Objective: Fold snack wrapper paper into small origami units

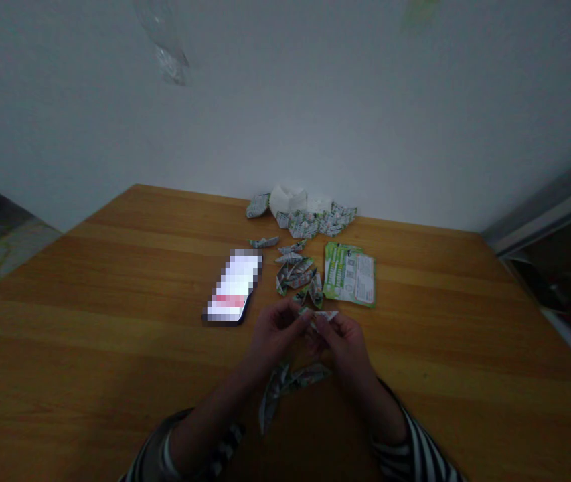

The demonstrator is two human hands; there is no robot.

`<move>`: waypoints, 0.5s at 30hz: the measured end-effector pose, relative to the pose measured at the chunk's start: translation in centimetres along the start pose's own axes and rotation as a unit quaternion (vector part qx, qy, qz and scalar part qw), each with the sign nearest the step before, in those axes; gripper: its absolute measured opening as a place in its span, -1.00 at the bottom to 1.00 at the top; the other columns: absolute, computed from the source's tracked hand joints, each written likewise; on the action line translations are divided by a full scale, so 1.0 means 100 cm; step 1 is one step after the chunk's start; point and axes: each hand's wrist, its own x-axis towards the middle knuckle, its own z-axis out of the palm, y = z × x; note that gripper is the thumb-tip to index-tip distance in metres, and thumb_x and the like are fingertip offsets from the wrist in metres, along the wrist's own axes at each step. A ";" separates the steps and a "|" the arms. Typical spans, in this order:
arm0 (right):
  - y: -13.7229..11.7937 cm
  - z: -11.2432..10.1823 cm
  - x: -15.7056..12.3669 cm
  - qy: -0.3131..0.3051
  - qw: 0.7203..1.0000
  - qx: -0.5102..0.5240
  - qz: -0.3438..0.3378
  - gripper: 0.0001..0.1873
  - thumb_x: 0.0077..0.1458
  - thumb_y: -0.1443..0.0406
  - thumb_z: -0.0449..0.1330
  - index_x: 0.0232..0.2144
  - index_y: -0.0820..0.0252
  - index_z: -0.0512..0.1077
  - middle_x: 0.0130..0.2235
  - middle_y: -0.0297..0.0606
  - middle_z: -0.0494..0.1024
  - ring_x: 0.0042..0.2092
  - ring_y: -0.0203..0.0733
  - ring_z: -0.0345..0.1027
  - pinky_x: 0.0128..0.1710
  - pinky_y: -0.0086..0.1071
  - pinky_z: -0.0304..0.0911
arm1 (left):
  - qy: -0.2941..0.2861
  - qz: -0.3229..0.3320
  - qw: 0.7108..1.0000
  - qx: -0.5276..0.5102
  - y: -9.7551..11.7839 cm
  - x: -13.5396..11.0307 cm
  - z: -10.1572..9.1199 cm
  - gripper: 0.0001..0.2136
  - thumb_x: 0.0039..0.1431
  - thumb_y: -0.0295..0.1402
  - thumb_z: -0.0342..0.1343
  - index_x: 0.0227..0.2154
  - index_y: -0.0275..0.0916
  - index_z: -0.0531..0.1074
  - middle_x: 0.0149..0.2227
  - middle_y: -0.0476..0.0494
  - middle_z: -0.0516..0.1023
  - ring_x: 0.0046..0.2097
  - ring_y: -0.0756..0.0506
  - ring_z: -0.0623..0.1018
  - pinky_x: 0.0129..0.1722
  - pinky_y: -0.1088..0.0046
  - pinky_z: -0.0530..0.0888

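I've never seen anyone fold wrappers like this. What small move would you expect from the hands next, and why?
Probably pressing one more crease into the small folded strip, since the left hand and right hand pinch it between them above the table, and finished folded pieces lie just beyond.

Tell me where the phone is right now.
In the head view, the phone lies flat on the wooden table, ahead-left of the left hand, beside the folded paper pieces.

The table (114,348) is finished in orange-brown wood grain. The flat wrapper (349,274) is printed green and white, as are the folded paper pieces (295,271). The sleeves (416,455) are striped dark and white.
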 end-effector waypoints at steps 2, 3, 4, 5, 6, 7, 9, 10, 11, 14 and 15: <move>0.000 0.001 -0.001 0.012 1.000 -0.012 -0.007 -0.62 -0.07 0.02 0.34 -0.47 0.24 0.44 -0.61 -0.34 0.52 -0.68 -0.34 0.31 -0.70 -0.50 0.25 | -0.014 -0.010 1.000 -0.012 -0.003 0.000 0.000 -0.74 0.03 -0.21 0.27 -0.52 -0.30 0.38 -0.57 -0.02 0.53 -0.52 0.02 0.49 -0.47 0.54 0.42; 0.000 0.001 -0.001 0.017 1.000 -0.016 -0.011 -0.62 -0.08 0.03 0.35 -0.48 0.24 0.43 -0.62 -0.35 0.51 -0.69 -0.35 0.30 -0.71 -0.50 0.23 | -0.019 -0.014 1.000 -0.017 -0.005 0.000 0.000 -0.73 0.04 -0.20 0.26 -0.52 -0.30 0.37 -0.57 -0.03 0.53 -0.52 0.01 0.50 -0.47 0.53 0.43; 0.000 0.002 -0.002 0.023 0.999 -0.019 -0.014 -0.62 -0.09 0.03 0.35 -0.49 0.23 0.42 -0.63 -0.36 0.50 -0.70 -0.35 0.28 -0.73 -0.51 0.20 | -0.020 -0.018 0.999 -0.019 -0.007 0.001 -0.001 -0.72 0.03 -0.19 0.27 -0.52 -0.30 0.37 -0.57 -0.04 0.54 -0.53 0.01 0.51 -0.47 0.52 0.43; 0.000 0.002 -0.002 0.027 0.999 -0.023 -0.014 -0.62 -0.09 0.03 0.35 -0.50 0.23 0.41 -0.64 -0.37 0.49 -0.71 -0.36 0.27 -0.74 -0.52 0.19 | -0.019 -0.021 0.999 -0.017 -0.010 0.001 -0.002 -0.71 0.03 -0.19 0.26 -0.52 -0.30 0.37 -0.58 -0.05 0.54 -0.53 0.00 0.51 -0.47 0.52 0.43; -0.001 0.001 -0.002 0.028 0.999 -0.028 -0.012 -0.61 -0.09 0.03 0.35 -0.51 0.23 0.40 -0.66 -0.38 0.48 -0.72 -0.36 0.26 -0.75 -0.53 0.17 | -0.019 -0.024 0.999 -0.010 -0.012 0.002 -0.003 -0.71 0.04 -0.18 0.25 -0.53 -0.30 0.37 -0.58 -0.05 0.53 -0.53 0.00 0.51 -0.47 0.51 0.44; -0.002 0.000 -0.002 0.025 0.999 -0.032 -0.006 -0.60 -0.09 0.02 0.35 -0.52 0.23 0.39 -0.67 -0.38 0.47 -0.73 -0.37 0.25 -0.76 -0.54 0.15 | -0.019 -0.024 1.000 0.003 -0.014 0.002 -0.004 -0.72 0.06 -0.18 0.24 -0.52 -0.31 0.38 -0.58 -0.06 0.53 -0.53 0.00 0.51 -0.47 0.50 0.44; -0.007 -0.004 -0.001 0.004 0.999 -0.039 0.014 -0.60 -0.08 0.01 0.34 -0.48 0.24 0.40 -0.69 -0.40 0.45 -0.75 -0.38 0.23 -0.79 -0.55 0.12 | -0.007 0.003 0.999 0.052 -0.015 0.003 -0.006 -0.77 0.08 -0.22 0.23 -0.44 -0.31 0.43 -0.51 -0.08 0.55 -0.46 -0.03 0.53 -0.41 0.48 0.47; -0.009 -0.007 0.000 -0.013 0.999 -0.041 0.028 -0.59 -0.07 0.01 0.33 -0.42 0.25 0.42 -0.70 -0.41 0.44 -0.76 -0.39 0.21 -0.80 -0.57 0.10 | 0.003 0.032 0.996 0.085 -0.015 0.004 -0.007 -0.81 0.08 -0.26 0.23 -0.36 -0.30 0.46 -0.44 -0.10 0.57 -0.40 -0.04 0.55 -0.35 0.46 0.48; -0.012 -0.010 0.001 -0.033 0.998 -0.042 0.040 -0.56 -0.06 0.01 0.32 -0.31 0.25 0.44 -0.71 -0.43 0.44 -0.77 -0.38 0.20 -0.81 -0.58 0.08 | 0.007 0.069 0.990 0.122 -0.013 0.004 -0.007 -0.81 0.07 -0.31 0.24 -0.27 -0.28 0.48 -0.35 -0.12 0.59 -0.31 -0.06 0.56 -0.27 0.43 0.49; -0.020 -0.017 0.002 -0.076 0.995 -0.032 0.052 -0.38 -0.02 0.02 0.31 0.02 0.24 0.36 -0.70 -0.47 0.44 -0.78 -0.41 0.16 -0.81 -0.62 0.01 | -0.027 0.178 0.960 0.216 -0.009 0.005 -0.010 -0.78 0.07 -0.41 0.22 -0.18 -0.18 0.54 -0.16 -0.15 0.57 -0.11 -0.11 0.54 -0.08 0.37 0.45; -0.021 -0.019 0.002 -0.081 0.995 -0.021 0.048 -0.34 -0.01 0.02 0.30 0.06 0.23 0.33 -0.70 -0.48 0.44 -0.78 -0.43 0.14 -0.81 -0.62 -0.01 | -0.050 0.195 0.952 0.232 -0.008 0.005 -0.010 -0.81 0.09 -0.42 0.21 -0.20 -0.17 0.56 -0.16 -0.16 0.57 -0.10 -0.11 0.54 -0.07 0.37 0.44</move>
